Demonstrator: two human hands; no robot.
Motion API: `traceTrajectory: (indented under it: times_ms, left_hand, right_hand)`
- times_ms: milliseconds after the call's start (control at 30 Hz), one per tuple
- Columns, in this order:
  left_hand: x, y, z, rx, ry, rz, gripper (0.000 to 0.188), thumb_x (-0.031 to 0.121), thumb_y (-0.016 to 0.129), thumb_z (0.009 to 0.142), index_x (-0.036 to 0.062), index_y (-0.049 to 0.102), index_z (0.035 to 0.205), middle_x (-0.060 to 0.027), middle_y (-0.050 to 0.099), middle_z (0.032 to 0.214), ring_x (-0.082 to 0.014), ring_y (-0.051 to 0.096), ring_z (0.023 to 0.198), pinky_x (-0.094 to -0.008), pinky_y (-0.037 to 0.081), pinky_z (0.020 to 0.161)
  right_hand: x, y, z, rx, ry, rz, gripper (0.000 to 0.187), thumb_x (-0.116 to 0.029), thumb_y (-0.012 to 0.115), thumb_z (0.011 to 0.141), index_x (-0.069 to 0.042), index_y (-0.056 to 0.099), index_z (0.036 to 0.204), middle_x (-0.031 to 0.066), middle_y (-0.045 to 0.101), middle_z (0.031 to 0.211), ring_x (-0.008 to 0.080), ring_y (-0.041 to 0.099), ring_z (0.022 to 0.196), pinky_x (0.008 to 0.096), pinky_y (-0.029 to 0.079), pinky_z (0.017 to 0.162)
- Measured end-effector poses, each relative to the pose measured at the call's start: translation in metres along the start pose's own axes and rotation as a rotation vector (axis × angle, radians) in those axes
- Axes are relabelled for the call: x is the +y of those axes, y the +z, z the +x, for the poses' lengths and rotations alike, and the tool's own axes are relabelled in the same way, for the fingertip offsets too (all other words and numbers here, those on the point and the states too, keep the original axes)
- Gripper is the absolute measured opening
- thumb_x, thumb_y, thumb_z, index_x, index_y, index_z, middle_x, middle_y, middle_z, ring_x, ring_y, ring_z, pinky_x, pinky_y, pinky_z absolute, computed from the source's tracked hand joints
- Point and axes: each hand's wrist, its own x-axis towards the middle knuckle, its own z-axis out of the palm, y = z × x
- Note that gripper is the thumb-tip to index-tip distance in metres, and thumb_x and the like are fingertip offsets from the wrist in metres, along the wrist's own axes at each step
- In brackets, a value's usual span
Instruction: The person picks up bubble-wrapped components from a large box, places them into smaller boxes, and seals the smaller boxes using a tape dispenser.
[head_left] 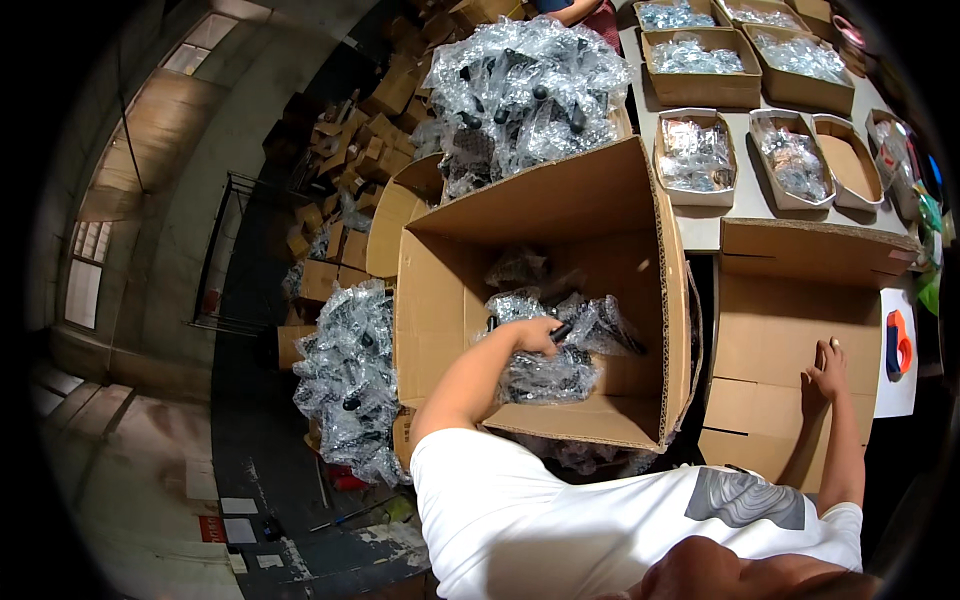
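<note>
My left hand (pixel 540 337) reaches down into a large open cardboard box (pixel 600 195). Its fingers are closed around a black handle (pixel 562 331) that sticks out among bubble-wrapped items (pixel 548 378) on the box floor. What the handle belongs to is hidden by the clear wrap. On the right, my right hand (pixel 827 370) hovers over or rests on the inside of a second, open cardboard box (pixel 770 320). Its fingers are apart and slightly bent, with nothing held; whether they touch the cardboard I cannot tell.
Bubble-wrapped items (pixel 530 95) are heaped beyond the large box, and another pile (pixel 345 380) lies left of it. A white table (pixel 700 232) bears several small boxes of packaged parts. An orange and dark blue tape dispenser (pixel 899 345) lies at right. Cartons (pixel 370 150) clutter the floor behind.
</note>
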Motion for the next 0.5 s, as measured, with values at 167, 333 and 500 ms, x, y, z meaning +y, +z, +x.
traceTrajectory:
  times_ms: [167,333,500]
  left_hand:
    - [0.062,-0.05,-0.099,0.538,0.139,-0.324,0.015,0.002,0.063,0.064,0.007,0.053,0.073,0.001,0.053,0.067,-0.0082,0.048,0.059,-0.0259,0.04,0.052]
    - [0.212,-0.032,-0.183,0.649,0.701,-0.658,0.021,-0.003,0.064,0.065,0.0094,0.049,0.073,0.0032,0.046,0.069,-0.006,0.047,0.064,-0.0217,0.041,0.06]
    - [0.345,0.064,-0.174,0.236,0.723,-0.686,0.019,0.001,0.067,0.068,0.0078,0.052,0.077,0.0021,0.05,0.074,-0.0054,0.048,0.066,-0.0205,0.039,0.057]
  right_hand:
    - [-0.038,-0.041,0.0,-0.042,-0.255,0.428,0.048,-0.015,0.068,0.076,-0.005,0.053,0.12,0.0141,0.053,0.125,0.0299,0.05,0.116,0.04,0.04,0.098]
    - [-0.216,-0.173,-0.072,-0.161,-0.676,0.889,0.045,-0.01,0.064,0.081,-0.003,0.051,0.123,0.0085,0.056,0.12,0.0193,0.052,0.114,0.0347,0.041,0.095]
    - [-0.268,-0.231,-0.129,-0.589,-1.088,1.58,0.084,-0.017,0.078,0.071,-0.003,0.029,0.138,0.0109,0.048,0.126,0.0205,0.046,0.117,0.0321,0.035,0.1]
